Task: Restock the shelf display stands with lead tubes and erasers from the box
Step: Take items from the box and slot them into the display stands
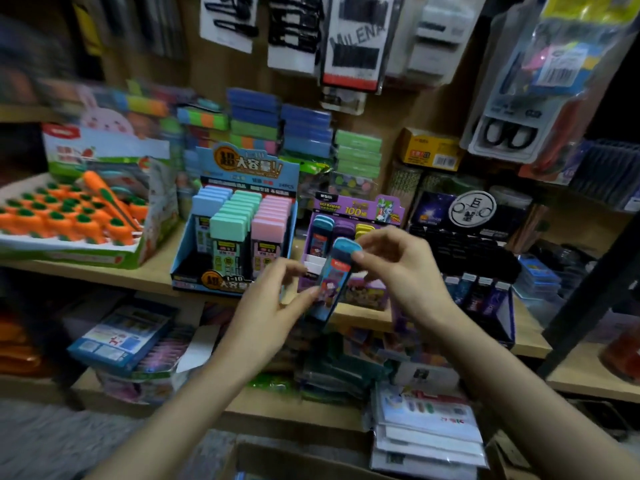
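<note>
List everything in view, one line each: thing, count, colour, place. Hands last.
lead tube: one, blue cap, held in front of the purple stand.
purple display stand: one, middle shelf; blue, purple and yellow caps inside.
blue display stand: one, left of the purple one; rows of blue, green and pink caps.
carrot-shaped items: many, orange with green tops, tray at shelf left.
stacked packs: many, blue and green, behind the stands.
yellow box: one, back right.
hairpin cards: several, black pins, hanging above.
scissors pack: one, black handles, upper right.
cardboard box: one, brown, bottom edge.
left grip: bare hand, pinches the tube's lower part.
right grip: bare hand, pinches the cap end.
</note>
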Tool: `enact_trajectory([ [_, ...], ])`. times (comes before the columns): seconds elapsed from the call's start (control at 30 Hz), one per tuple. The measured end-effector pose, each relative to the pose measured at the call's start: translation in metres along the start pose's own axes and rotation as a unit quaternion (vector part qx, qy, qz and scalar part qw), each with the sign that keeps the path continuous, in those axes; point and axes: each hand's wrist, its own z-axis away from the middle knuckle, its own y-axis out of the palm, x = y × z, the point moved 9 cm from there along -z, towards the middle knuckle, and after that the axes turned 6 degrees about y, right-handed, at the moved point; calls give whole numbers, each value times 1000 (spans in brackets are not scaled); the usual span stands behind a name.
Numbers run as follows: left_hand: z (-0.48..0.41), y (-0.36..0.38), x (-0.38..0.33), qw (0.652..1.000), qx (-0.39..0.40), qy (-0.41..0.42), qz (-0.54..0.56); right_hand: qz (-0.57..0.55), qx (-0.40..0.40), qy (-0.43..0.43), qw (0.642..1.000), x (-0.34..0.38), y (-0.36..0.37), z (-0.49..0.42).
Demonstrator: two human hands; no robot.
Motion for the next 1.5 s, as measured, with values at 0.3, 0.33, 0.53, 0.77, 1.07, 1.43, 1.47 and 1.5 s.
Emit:
enact_trajectory([
  [0.3, -8, -27, 62, 961, 37, -22, -273, 193, -103, -126, 968, 23, 8, -75],
  [0.33, -8, -26, 63, 959, 50, -16, -278, 200, -96, -133, 966, 21, 12, -78],
  [0.53, -6, -22, 66, 960, 75, 0, -272, 266, -67, -158, 949, 5, 33, -86],
  [0.77, -2, -25, 59, 965, 64, 18, -253, 434, -67, -131, 889, -16, 48, -98],
  [1.07, 29, -27, 51, 974, 116, 39, -189, 437, 4, -203, 876, 4, 40, -26],
  [1.43, 180, 109, 155, 872, 416, -75, -249, 433, 300, 29, 850, -205, 59, 171],
  [1.47, 197, 118, 166, 873, 420, -103, -226, 422, 309, 69, 849, -229, 60, 184],
  [1.5, 212, 127, 177, 875, 420, -130, -202, 408, 312, 108, 851, -252, 60, 196],
])
